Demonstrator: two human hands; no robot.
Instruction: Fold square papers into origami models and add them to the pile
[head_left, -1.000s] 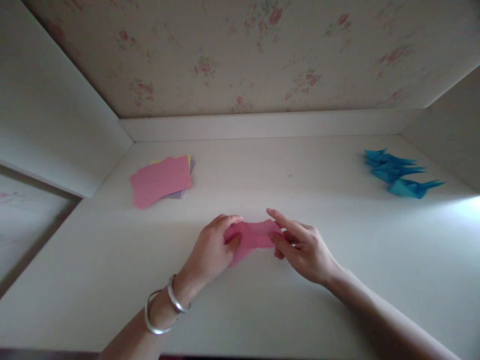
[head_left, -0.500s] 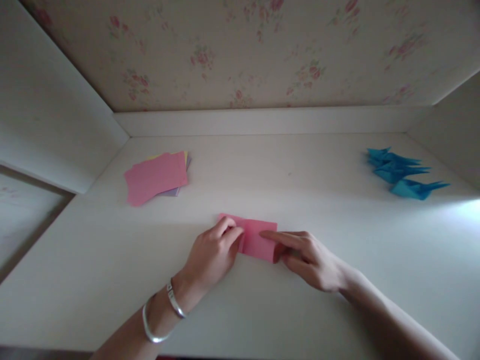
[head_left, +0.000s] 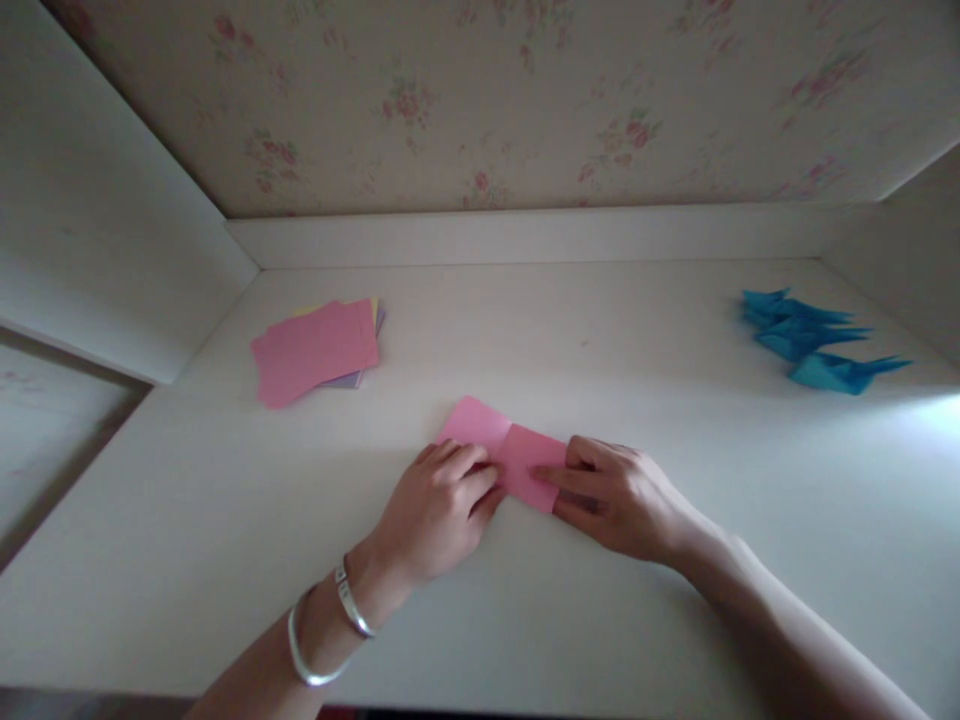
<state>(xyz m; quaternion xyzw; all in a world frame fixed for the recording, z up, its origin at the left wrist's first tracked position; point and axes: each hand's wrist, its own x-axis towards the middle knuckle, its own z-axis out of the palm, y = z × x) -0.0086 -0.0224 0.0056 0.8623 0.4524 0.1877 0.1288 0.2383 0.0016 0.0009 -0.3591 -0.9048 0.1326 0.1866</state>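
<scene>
A folded pink sheet of paper (head_left: 517, 455) lies tilted on the white table, its right end lower than its left, with a crease across its middle. My left hand (head_left: 446, 505) is over its left part, fingers bent onto the paper and thumb by the lower edge. At the right end, my right hand (head_left: 622, 500) has the paper between fingers and thumb, the index finger stretched over the top face. Both hands partly cover the sheet.
A stack of pink, yellow and purple paper (head_left: 319, 350) lies at the back left of the table (head_left: 570, 620). Several folded blue paper figures (head_left: 832, 372) stand in a row at the back right. Behind is a white ledge (head_left: 525, 238) below flowered wallpaper.
The pink paper has turned clockwise, its left end now farther back. A fold that stood up near my left fingers now lies flat. My right hand has closed more around the right end.
</scene>
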